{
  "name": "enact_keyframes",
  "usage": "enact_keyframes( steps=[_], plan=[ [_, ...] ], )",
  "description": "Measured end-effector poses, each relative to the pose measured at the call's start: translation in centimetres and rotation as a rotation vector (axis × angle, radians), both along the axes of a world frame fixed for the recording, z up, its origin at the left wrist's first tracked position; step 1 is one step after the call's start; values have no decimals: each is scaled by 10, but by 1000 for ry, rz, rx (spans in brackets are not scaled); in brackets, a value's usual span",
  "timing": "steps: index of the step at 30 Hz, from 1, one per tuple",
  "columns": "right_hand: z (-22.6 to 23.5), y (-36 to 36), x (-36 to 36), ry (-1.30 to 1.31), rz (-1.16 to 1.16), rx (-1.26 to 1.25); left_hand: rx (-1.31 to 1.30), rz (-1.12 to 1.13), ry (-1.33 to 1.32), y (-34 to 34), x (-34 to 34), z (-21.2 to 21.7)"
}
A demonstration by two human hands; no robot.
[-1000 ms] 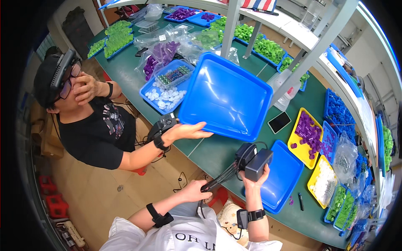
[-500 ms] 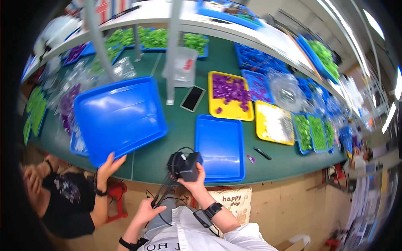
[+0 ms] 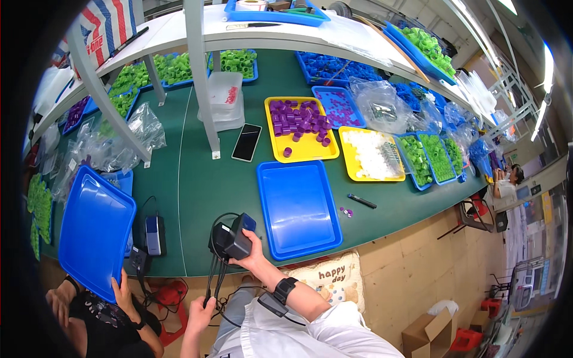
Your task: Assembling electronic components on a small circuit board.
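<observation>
My right hand [image 3: 250, 253] is closed on a black box-shaped electronic device [image 3: 240, 238], held just over the table's near edge. Dark cables [image 3: 216, 279] hang from the device toward my left hand [image 3: 198, 315], whose fingers are wrapped round them. What the device is for cannot be made out. Right of it lies a bare blue tray [image 3: 298, 209] on the green table [image 3: 179, 197]. At the left, a person's hand [image 3: 124, 298] holds another blue tray [image 3: 95, 230] tilted up.
Purple caps fill part of a yellow tray [image 3: 307, 152]; white pieces lie in another yellow tray [image 3: 352, 170]. A phone [image 3: 246, 143], a marker pen [image 3: 362, 201] and a power bank [image 3: 155, 235] rest on the table. Shelf posts [image 3: 203, 77] rise from it. A cushion [image 3: 346, 283] lies below.
The other person's blue tray has swung left and tilted up, uncovering the power bank and a black adapter. My view has shifted; both my hands keep their hold on the device and cables.
</observation>
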State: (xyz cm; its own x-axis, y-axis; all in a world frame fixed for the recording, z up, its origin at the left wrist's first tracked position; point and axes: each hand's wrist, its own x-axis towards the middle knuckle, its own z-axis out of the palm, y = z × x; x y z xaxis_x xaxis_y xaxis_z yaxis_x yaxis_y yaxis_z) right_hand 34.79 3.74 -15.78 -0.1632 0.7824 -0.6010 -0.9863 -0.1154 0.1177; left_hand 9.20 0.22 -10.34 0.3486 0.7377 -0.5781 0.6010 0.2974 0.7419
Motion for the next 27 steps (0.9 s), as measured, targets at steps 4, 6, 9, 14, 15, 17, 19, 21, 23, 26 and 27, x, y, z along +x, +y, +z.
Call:
enact_keyframes(
  steps=[4, 6, 9, 14, 15, 17, 19, 21, 23, 26, 27],
  plan=[
    [1, 21, -4, -39, 85, 35, -128, 67, -76, 7, 0, -1],
    [2, 32, -7, -57, 113, 26, -169, 95, -118, 12, -1, -3],
    [-3, 47, -12, -81, 146, 27, -205, 131, -127, 19, -3, -6],
    [-13, 74, -14, -106, 206, 30, -258, 215, -188, 36, -2, -11],
    [-14, 80, -15, -116, 222, 37, -259, 218, -188, 41, -1, -10],
    [-12, 90, -19, -118, 252, 41, -283, 246, -182, 48, -5, -9],
    [-8, 102, -25, -87, 318, 117, -287, 252, -211, 56, -12, -18],
    [-7, 116, -20, -134, 347, 137, -299, 229, -299, 71, -13, -13],
    [10, 129, -19, -250, 366, 40, -391, 316, -414, 87, -14, -13],
    [16, 140, -7, -339, 363, -20, -484, 403, -552, 103, -5, -14],
    [14, 143, -2, -284, 394, 24, -479, 440, -548, 106, -7, -21]
  ],
)
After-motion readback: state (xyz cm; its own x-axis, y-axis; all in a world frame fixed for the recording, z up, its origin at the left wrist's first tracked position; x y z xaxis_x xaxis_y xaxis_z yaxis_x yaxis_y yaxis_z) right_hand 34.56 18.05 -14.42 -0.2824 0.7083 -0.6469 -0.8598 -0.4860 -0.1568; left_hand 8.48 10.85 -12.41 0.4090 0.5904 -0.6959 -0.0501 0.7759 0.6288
